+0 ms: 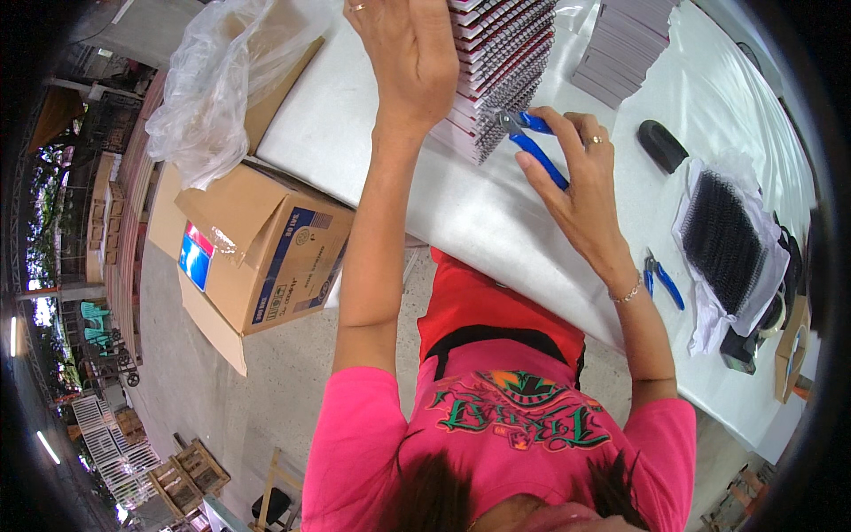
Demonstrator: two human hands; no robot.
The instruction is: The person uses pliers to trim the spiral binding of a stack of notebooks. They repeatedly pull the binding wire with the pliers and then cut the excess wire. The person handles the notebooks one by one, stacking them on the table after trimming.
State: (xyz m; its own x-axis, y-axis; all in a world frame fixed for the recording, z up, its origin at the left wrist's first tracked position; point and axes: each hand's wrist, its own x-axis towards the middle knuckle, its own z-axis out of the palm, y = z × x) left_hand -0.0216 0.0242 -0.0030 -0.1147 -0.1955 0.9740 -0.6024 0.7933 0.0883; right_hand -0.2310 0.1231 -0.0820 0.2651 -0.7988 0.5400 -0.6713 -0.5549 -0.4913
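Observation:
A stack of spiral-bound notebooks [501, 66] stands at the far edge of the view, its metal wire coils lined up along the right side. My left hand [412, 66] is against the left side of the stack; its fingers run past the top edge of the picture and are mostly hidden. In my right hand [581, 173] is a pair of blue-handled wire cutters [548, 162], the handles spread between thumb and fingers. The cutters' metal jaws are at the coils near the stack's lower right corner; whether they touch a wire, I cannot tell.
A second stack, with grey edges [620, 49], stands far right on the silvery table [496, 213]. Right of my arm lie a black rounded object [662, 146], more blue-handled cutters [665, 282] and black coils [725, 239]. An open cardboard box [292, 257] and clear plastic [208, 97] are left.

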